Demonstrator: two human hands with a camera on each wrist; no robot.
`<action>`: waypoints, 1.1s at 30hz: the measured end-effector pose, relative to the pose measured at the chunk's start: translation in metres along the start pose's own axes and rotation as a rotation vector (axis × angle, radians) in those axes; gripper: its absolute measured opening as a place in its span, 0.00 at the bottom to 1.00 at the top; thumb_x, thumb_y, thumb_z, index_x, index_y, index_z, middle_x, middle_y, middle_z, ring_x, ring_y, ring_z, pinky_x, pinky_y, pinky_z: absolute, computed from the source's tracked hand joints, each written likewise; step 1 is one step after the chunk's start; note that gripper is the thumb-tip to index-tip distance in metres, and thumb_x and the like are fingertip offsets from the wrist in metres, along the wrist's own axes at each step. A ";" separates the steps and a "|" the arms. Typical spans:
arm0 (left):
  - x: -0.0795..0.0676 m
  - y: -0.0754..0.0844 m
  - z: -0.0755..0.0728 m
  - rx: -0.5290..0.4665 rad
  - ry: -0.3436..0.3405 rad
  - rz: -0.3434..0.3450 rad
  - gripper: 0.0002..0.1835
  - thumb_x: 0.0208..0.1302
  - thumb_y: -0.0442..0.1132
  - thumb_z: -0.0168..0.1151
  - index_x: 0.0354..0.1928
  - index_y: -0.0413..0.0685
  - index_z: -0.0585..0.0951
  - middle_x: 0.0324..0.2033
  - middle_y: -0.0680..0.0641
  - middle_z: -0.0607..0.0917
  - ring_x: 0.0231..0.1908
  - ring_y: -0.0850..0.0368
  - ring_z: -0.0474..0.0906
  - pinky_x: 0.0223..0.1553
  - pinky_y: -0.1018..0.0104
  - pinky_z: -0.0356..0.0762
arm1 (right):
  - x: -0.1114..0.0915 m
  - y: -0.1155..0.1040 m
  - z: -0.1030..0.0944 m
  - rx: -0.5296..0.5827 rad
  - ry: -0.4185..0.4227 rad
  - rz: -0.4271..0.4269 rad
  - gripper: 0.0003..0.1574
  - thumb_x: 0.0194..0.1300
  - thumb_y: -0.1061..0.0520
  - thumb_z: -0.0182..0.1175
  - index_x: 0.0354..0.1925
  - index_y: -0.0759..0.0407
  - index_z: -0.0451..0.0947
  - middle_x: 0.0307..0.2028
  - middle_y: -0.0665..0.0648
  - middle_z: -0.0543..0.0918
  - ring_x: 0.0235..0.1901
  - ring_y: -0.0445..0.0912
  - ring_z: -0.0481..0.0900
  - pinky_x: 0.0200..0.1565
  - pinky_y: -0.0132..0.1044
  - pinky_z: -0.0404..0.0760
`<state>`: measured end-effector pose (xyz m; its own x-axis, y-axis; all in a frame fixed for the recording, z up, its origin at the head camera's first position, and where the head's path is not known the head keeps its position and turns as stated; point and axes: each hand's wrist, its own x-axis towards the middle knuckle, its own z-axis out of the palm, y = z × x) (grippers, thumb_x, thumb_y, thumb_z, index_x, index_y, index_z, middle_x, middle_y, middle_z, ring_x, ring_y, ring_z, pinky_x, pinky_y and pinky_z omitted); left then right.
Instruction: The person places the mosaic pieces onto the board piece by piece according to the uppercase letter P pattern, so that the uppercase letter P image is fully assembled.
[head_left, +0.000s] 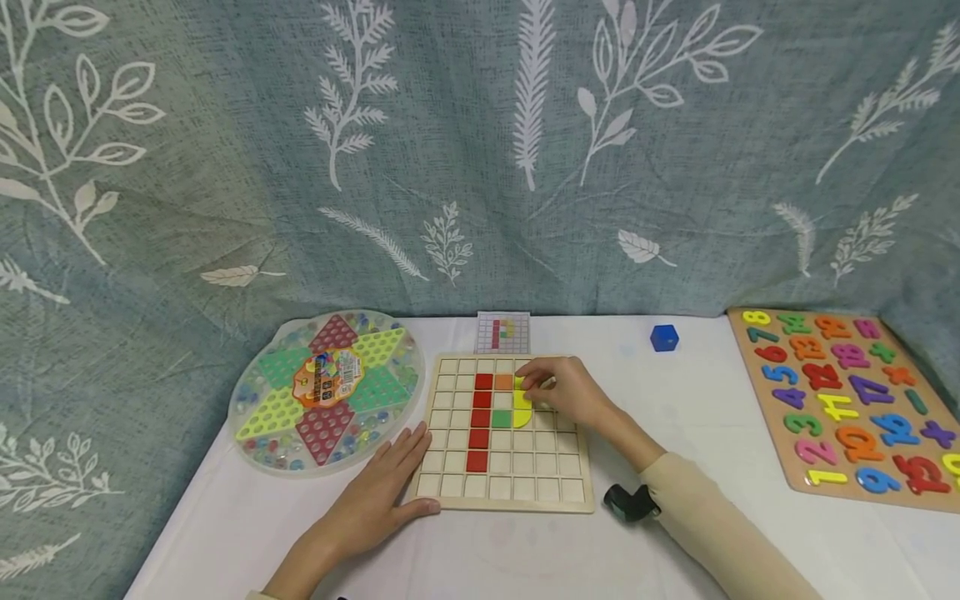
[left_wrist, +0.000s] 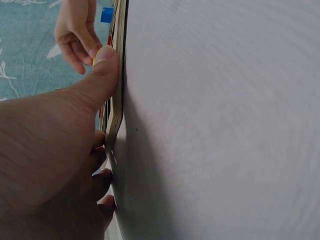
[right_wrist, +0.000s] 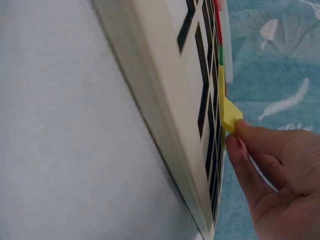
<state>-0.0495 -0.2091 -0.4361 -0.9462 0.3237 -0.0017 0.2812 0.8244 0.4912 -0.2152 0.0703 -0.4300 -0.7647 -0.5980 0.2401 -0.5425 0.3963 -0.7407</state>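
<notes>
A square wooden grid board (head_left: 510, 504) lies on the white table. One column holds several red tiles (head_left: 478, 438), with an orange tile (head_left: 503, 382) and a green tile (head_left: 502, 419) beside it. Yellow pieces (head_left: 521, 400) fill cells to their right. My right hand (head_left: 566, 390) is over the upper right of the board; in the right wrist view its thumb and finger pinch a tilted yellow tile (right_wrist: 231, 114) at the board's surface. My left hand (head_left: 378, 492) rests at the board's near left corner, thumb on the front edge, fingers extended along the left side.
A pattern card (head_left: 503, 332) lies behind the board. To the left sits a round Chinese checkers set (head_left: 326, 392) with marbles under its clear rim. A blue cube (head_left: 663, 337) stands at back right, and a number puzzle board (head_left: 847, 400) lies far right. A curtain hangs behind.
</notes>
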 end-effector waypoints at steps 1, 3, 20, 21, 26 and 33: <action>0.000 0.000 0.000 0.002 0.002 0.001 0.48 0.62 0.63 0.60 0.75 0.41 0.57 0.76 0.44 0.55 0.74 0.43 0.48 0.74 0.47 0.45 | 0.000 0.000 0.000 -0.001 0.001 0.002 0.16 0.59 0.68 0.68 0.47 0.66 0.83 0.34 0.55 0.86 0.36 0.45 0.83 0.41 0.35 0.85; 0.001 0.000 0.000 0.003 0.000 -0.004 0.49 0.62 0.63 0.60 0.75 0.41 0.57 0.76 0.45 0.54 0.74 0.43 0.48 0.74 0.47 0.45 | 0.000 0.000 0.000 0.000 0.005 0.007 0.15 0.58 0.69 0.68 0.46 0.66 0.84 0.34 0.55 0.87 0.36 0.45 0.84 0.41 0.35 0.85; 0.003 0.000 -0.001 -0.001 -0.017 0.005 0.48 0.62 0.63 0.59 0.75 0.41 0.58 0.76 0.45 0.55 0.74 0.42 0.49 0.74 0.47 0.44 | -0.003 0.000 0.001 0.013 0.017 0.048 0.14 0.57 0.70 0.68 0.44 0.67 0.84 0.34 0.56 0.87 0.36 0.46 0.84 0.39 0.33 0.85; 0.003 0.000 -0.002 0.001 -0.017 0.004 0.48 0.62 0.63 0.59 0.75 0.41 0.58 0.76 0.45 0.55 0.74 0.42 0.49 0.74 0.47 0.44 | -0.003 -0.001 0.001 0.015 0.016 0.048 0.14 0.57 0.70 0.68 0.44 0.67 0.84 0.35 0.56 0.87 0.36 0.46 0.84 0.39 0.33 0.85; 0.001 0.000 -0.003 0.010 -0.014 -0.007 0.48 0.63 0.63 0.60 0.75 0.41 0.58 0.76 0.45 0.55 0.74 0.42 0.49 0.74 0.47 0.45 | -0.003 -0.003 -0.002 0.015 0.017 0.048 0.13 0.59 0.70 0.67 0.45 0.67 0.84 0.36 0.57 0.87 0.38 0.47 0.85 0.43 0.37 0.86; 0.002 0.003 -0.010 0.022 -0.063 -0.031 0.48 0.63 0.62 0.60 0.75 0.40 0.57 0.76 0.44 0.54 0.74 0.41 0.48 0.74 0.46 0.46 | -0.015 -0.006 -0.018 -0.007 0.015 0.067 0.13 0.63 0.66 0.65 0.48 0.67 0.83 0.39 0.57 0.87 0.41 0.49 0.84 0.45 0.40 0.86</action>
